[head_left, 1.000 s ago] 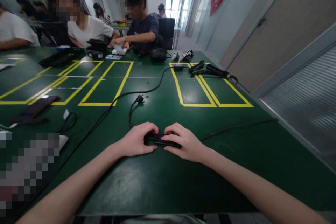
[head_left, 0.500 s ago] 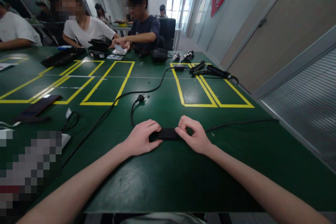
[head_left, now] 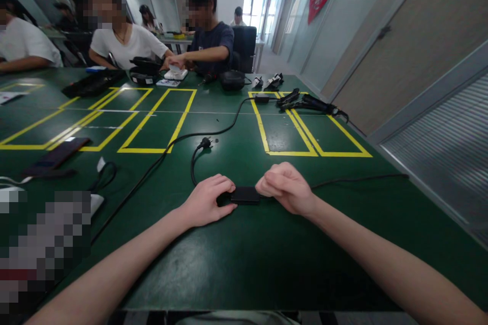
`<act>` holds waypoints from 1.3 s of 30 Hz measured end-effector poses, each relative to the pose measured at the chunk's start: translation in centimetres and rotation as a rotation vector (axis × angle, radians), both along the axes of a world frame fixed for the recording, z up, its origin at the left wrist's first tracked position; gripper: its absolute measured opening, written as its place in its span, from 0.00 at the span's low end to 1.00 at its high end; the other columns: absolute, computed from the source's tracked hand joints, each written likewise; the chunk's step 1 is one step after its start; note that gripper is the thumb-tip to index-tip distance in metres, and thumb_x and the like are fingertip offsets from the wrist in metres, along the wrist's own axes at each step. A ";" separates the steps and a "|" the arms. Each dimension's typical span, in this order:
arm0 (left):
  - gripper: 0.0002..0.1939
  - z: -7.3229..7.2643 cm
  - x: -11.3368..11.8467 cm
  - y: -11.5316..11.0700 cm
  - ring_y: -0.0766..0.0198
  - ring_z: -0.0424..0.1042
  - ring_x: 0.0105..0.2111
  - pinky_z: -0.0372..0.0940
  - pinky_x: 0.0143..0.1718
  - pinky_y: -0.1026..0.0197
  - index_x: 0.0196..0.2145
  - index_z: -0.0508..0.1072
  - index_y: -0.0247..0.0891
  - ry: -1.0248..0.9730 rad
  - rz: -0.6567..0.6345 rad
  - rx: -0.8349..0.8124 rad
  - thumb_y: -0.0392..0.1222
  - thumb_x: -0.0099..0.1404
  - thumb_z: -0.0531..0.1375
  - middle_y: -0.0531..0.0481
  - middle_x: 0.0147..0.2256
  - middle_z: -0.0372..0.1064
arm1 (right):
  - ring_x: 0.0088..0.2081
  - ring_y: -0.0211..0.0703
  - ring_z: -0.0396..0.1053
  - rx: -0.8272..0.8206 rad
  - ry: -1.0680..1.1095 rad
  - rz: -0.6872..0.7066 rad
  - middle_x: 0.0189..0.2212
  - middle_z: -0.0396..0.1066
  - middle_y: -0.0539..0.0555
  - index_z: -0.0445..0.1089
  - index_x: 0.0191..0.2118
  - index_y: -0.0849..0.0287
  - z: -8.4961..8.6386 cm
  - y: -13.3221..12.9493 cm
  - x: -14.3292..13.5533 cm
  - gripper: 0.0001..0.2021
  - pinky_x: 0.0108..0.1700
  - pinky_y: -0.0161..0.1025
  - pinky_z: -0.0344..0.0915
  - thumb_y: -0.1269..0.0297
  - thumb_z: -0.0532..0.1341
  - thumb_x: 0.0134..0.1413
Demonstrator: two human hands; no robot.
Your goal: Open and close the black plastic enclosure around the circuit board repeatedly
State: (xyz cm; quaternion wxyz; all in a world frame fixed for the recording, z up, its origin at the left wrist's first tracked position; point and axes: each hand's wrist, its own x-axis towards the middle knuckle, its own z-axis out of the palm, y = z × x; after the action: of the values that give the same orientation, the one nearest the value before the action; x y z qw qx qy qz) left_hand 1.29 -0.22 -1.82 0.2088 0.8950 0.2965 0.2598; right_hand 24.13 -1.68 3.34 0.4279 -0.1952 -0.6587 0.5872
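Observation:
A black power adapter [head_left: 245, 195] lies flat on the green table in front of me. My left hand [head_left: 211, 199] grips its left end between thumb and fingers. From that side a short black cord [head_left: 192, 165] curves away to a plug [head_left: 206, 143] with its prongs pointing right. Just off the adapter's right end, my right hand [head_left: 285, 188] is closed, its fingers curled together; what is inside them is hidden. A thin black cable [head_left: 354, 179] emerges from behind this hand and runs right along the table.
A long black cable [head_left: 152, 165] crosses the table on the left. Yellow tape rectangles [head_left: 290, 153] mark the surface. A dark phone-like slab [head_left: 59, 155] and a white power strip [head_left: 97, 203] lie left. Black gear [head_left: 305, 102] lies at the far right. People sit opposite.
My right hand has lifted slightly and shifted right, away from the adapter's end, its fingers curling tighter. My left hand and the adapter have stayed in place.

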 end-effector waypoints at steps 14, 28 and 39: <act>0.06 0.3 0.0 -0.2 0.56 0.74 0.43 0.70 0.43 0.56 0.38 0.70 0.40 -0.015 -0.010 -0.001 0.39 0.67 0.65 0.47 0.42 0.76 | 0.36 0.45 0.66 0.667 -0.704 -0.316 0.34 0.71 0.55 0.68 0.33 0.57 -3.7 0.0 1.5 0.10 0.38 0.40 0.62 0.60 0.62 0.66; 0.08 0.1 -0.3 0.2 0.54 0.77 0.45 0.70 0.48 0.51 0.45 0.76 0.40 -0.003 -0.001 0.113 0.42 0.70 0.64 0.44 0.46 0.80 | 0.43 0.50 0.73 0.761 -0.692 -0.307 0.43 0.77 0.61 0.74 0.46 0.60 -5.8 0.0 2.2 0.08 0.44 0.45 0.71 0.64 0.67 0.64; 0.19 0.3 -1.1 0.5 0.48 0.66 0.66 0.58 0.69 0.36 0.60 0.75 0.45 0.040 0.058 0.286 0.39 0.73 0.60 0.41 0.65 0.68 | 0.32 0.43 0.72 0.130 -0.095 -1.149 0.31 0.74 0.50 0.72 0.35 0.55 -3.4 6.1 12.9 0.20 0.36 0.39 0.68 0.47 0.73 0.44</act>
State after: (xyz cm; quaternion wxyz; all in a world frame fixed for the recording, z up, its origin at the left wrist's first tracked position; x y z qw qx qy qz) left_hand 0.22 0.30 -1.53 0.0655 0.9116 0.2865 0.2874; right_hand 37.05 4.39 -0.03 0.6592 -0.5209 -0.5001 0.2098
